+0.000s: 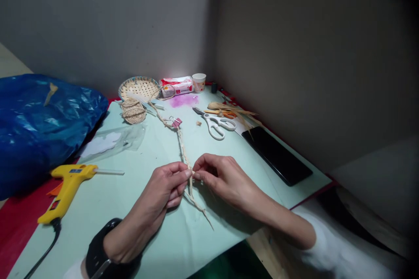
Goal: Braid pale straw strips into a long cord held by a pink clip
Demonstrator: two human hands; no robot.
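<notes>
A thin braid of pale raffia-like fibre (183, 150) runs toward me down the middle of the table. My left hand (170, 183) pinches it between thumb and forefinger. Right beside it, the thumb and forefinger of my right hand (224, 178) close on the same strands. Loose fibre ends (199, 208) hang below the fingers and lie over the table. Farther up, a pink binder clip (177, 122) grips the braid, which continues beyond it toward a ball of twine (133, 111).
A yellow glue gun (67, 187) and blue plastic bag (42, 126) are left. White-handled scissors (214, 124), fibre bundles (229, 107) and a black phone-like slab (276, 154) lie right. At the back stand a woven basket (139, 87), red-white packet (176, 86) and paper cup (199, 82).
</notes>
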